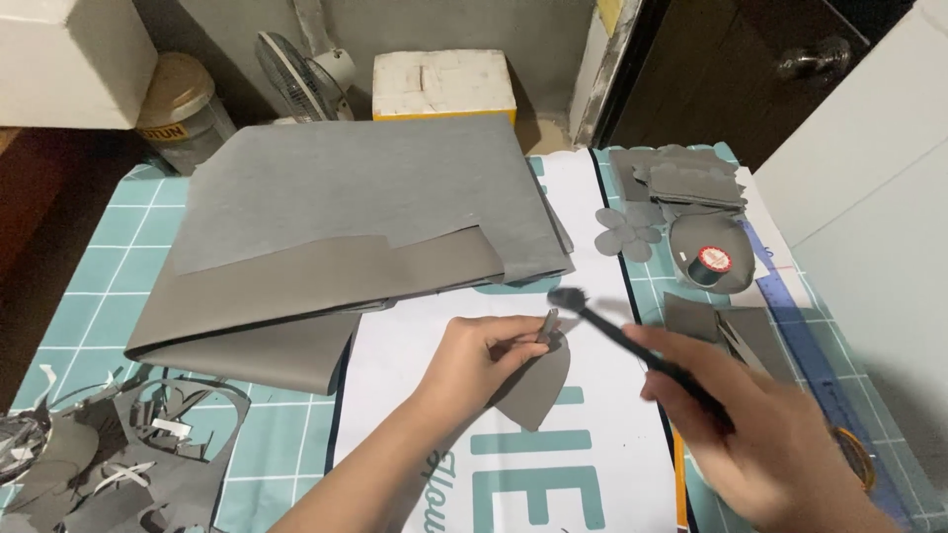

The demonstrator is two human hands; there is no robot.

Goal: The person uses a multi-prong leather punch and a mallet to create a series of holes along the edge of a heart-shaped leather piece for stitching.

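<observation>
Left hand [484, 355], centre: fingertips pinching grey petal [538, 380] at its top, lifted off white sheet [415, 375] for access. Right hand [780, 444], 4 o'clock: fingers wrapped around black tool [632, 341], tip aimed at pinched end. Folded grey paper [346, 237], 11 o'clock. Scraps [109, 454], 8 o'clock. Cut pieces [681, 183], 1 o'clock, within reach.

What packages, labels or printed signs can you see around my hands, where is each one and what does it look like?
White printed sheet: under both hands, mid-table, large teal lettering.
Box: back centre behind the grey sheets, white top, yellow side.
Round tin: back left, tan lid, yellow label band.
Thread spool: right of the sheet on a grey piece, black with a round red and white label.
</observation>
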